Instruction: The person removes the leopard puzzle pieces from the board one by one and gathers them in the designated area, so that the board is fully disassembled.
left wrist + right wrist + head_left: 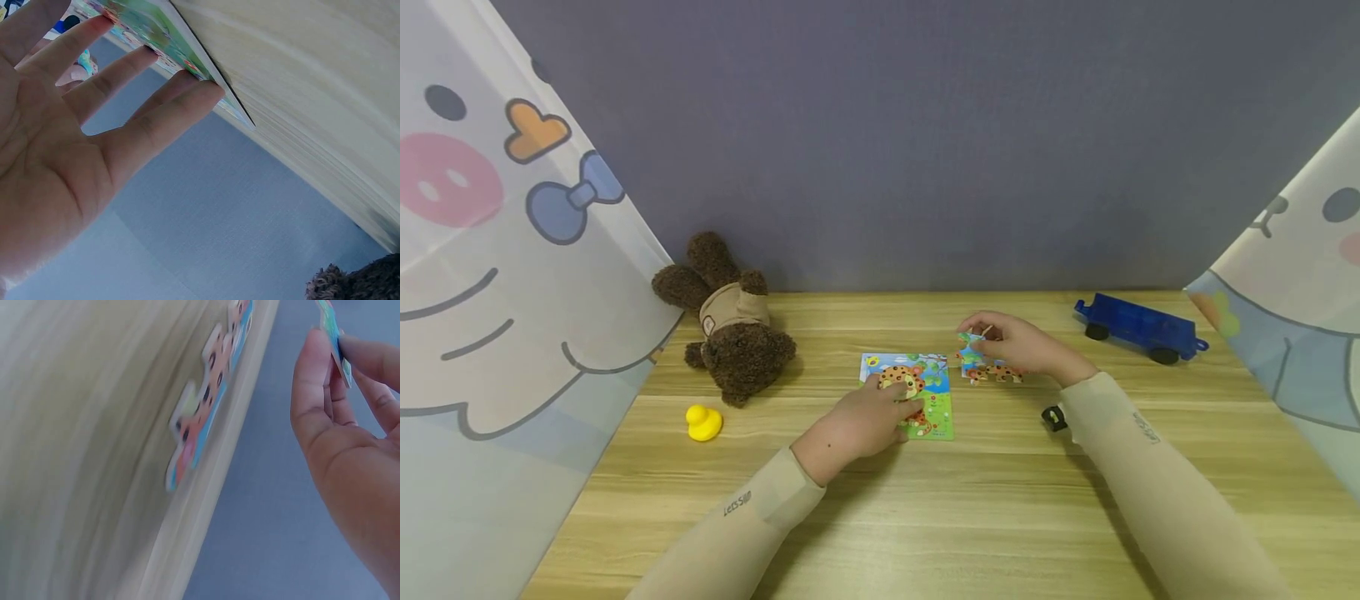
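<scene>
My left hand [867, 415] lies over a picture card [938, 408] that shows a spotted leopard on green and blue. In the left wrist view its spread, nearly straight fingertips [209, 94] touch the card's face [156, 28]. To the right of the card, my right hand [1021, 343] pinches a blue and green jigsaw piece [970, 354] between thumb and fingers. The right wrist view shows that piece [329, 328] edge-on, raised above the table. Just beneath this hand, spotted orange jigsaw pieces [1000, 374] lie on the wood.
A brown plush toy [737, 333] lies at the back left, with a yellow rubber duck [703, 423] in front of it. A blue toy wagon [1141, 325] stands at the back right. Beside the right cuff sits a small black object [1054, 417]. A grey partition [925, 150] closes off the back.
</scene>
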A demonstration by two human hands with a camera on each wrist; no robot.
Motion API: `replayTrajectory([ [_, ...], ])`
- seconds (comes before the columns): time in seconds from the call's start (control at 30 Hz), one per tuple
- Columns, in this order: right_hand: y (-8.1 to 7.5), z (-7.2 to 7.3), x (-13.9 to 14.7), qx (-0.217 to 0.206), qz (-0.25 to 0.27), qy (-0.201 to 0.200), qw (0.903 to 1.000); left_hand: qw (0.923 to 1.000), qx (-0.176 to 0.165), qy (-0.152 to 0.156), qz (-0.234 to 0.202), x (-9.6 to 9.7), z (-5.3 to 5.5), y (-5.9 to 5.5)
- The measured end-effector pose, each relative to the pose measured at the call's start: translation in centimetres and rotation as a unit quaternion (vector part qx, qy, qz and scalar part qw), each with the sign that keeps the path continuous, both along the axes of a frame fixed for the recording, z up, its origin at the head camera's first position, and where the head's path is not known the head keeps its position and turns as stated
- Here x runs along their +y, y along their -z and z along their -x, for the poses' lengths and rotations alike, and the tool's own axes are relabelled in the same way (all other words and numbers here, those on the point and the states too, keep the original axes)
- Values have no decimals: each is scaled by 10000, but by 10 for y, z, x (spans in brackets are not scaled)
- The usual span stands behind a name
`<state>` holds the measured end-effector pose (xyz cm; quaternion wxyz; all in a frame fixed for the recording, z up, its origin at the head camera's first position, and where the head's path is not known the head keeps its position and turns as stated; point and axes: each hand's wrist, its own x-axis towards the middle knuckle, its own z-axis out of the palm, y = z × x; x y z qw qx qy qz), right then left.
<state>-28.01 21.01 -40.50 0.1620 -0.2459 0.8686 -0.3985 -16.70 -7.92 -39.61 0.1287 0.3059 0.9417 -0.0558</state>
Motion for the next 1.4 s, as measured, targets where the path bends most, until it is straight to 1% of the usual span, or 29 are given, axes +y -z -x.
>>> replayTrajectory([
  [0.13,2,0,14,50,-111,165,9998,10000,14,3,-3,0,0,0],
  [0.3,6,0,32,-65,-111,319,9994,10000,13,-19,12,-1,0,0],
  [0.47,10,-3,51,-190,-48,335,9992,10000,10,-1,13,-1,0,0],
  [0.57,10,-6,61,-359,-63,358,9987,10000,-7,7,1,-1,-1,0],
  [0.77,7,-12,80,-516,-322,411,9973,10000,-24,-23,-22,0,0,-1],
  [0.93,9,-13,94,-561,-574,264,9964,10000,46,31,-23,0,0,0],
  [1.07,10,-13,100,-672,-717,204,9949,10000,59,37,13,0,0,0],
  [1.2,11,-14,103,-782,-737,177,9941,10000,63,40,33,0,1,0],
  [1.4,10,-14,102,-751,-866,186,9932,10000,38,26,32,0,0,1],
])
